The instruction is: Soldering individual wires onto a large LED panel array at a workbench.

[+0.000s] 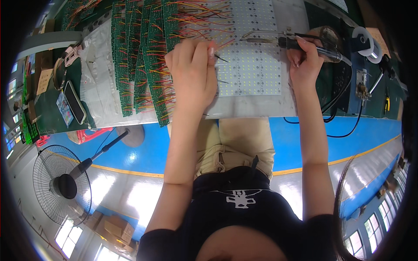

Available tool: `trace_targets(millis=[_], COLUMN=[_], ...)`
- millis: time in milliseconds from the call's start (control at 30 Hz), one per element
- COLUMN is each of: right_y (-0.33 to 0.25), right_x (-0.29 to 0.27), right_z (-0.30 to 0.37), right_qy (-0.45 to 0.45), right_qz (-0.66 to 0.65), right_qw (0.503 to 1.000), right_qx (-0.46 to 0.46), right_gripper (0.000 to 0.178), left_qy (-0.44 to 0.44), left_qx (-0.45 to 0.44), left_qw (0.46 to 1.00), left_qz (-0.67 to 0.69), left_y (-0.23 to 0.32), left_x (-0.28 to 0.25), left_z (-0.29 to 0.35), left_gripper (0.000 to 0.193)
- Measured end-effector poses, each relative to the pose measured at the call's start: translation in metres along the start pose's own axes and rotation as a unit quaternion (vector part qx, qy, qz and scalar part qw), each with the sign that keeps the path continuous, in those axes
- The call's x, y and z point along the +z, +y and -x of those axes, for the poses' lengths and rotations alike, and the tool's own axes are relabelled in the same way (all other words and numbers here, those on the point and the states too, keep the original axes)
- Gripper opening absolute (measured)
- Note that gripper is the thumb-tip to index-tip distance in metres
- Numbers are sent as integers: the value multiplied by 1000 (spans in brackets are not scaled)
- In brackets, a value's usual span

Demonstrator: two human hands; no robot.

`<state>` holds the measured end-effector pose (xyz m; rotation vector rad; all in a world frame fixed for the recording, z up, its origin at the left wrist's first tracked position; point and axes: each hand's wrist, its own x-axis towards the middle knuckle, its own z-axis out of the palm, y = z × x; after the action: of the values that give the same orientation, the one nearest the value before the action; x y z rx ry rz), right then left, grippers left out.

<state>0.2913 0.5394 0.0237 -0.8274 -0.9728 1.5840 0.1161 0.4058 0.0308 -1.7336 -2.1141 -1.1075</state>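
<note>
My left hand [191, 71] is closed in a pinch at the left part of a pale LED panel [257, 74]. Thin wires [222, 59] stick out from its fingertips, a dark one and a reddish one. My right hand [305, 61] grips a soldering iron [285, 42] with a thin feed tube along its top. The iron points left, its tip over the panel close to the left fingertips; whether it touches a wire or the panel I cannot tell. Green circuit boards [152, 78] with red, yellow and black wires lie in overlapping strips left of my left hand.
A solder spool [367, 45] on a stand and a tape roll [326, 37] are at the right, near a black cable [348, 87]. A phone [75, 102] lies at the table's left edge. A fan [65, 185] stands on the floor at left.
</note>
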Motion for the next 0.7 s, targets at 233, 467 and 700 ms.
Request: trace_targets(millis=[233,467,700], right_y=[0,-2,-2], right_x=[0,2,2], right_z=[0,3,2], right_qy=[-2,5,12], right_qz=[-4,-35,6], right_qw=[1000,999,1000], right_qx=[4,13,19], right_gripper=[7,11,10], left_qy=[-84,-85,-78], left_qx=[-51,-76,-5], left_qw=[991,991,997], left_qz=[90,69,24], left_y=[4,3,1], left_x=[-8,-1,4], left_z=[-4,-1,0], left_gripper=[6,4,5])
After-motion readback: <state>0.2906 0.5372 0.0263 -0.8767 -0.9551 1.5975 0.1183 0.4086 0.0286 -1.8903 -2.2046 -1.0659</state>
